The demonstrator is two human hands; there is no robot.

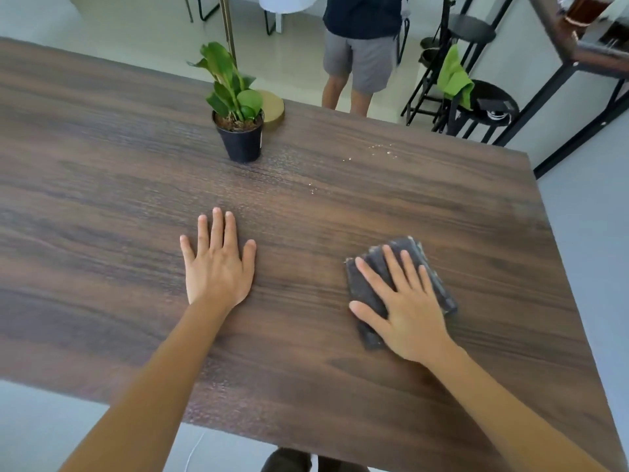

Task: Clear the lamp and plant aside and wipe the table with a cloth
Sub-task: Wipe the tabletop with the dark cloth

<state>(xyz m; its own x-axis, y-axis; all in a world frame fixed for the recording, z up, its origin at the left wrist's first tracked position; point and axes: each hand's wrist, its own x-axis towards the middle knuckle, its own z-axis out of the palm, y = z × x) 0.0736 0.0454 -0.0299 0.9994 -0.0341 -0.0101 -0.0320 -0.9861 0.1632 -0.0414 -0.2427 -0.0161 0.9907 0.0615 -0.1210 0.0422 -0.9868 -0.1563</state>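
Observation:
A dark wooden table (pixel 102 185) fills the view. My right hand (pixel 405 308) lies flat, fingers spread, on a folded dark grey cloth (pixel 434 270) at the table's right side. My left hand (pixel 218 264) rests palm down on the bare wood, fingers apart, holding nothing. A green plant in a black pot (pixel 240 137) stands upright near the far edge. Right behind it is the lamp's round gold base (pixel 274 109), with its thin gold pole (pixel 227 25) rising out of the frame. Pale crumbs (pixel 384 151) are scattered to the right of the plant.
A person in grey shorts (pixel 357 59) stands just beyond the far edge. Black stools (pixel 483 107) with a green cloth (pixel 454 78) hanging on one stand at the far right, next to a black-framed shelf (pixel 578 52). The table's right edge runs close to my right hand.

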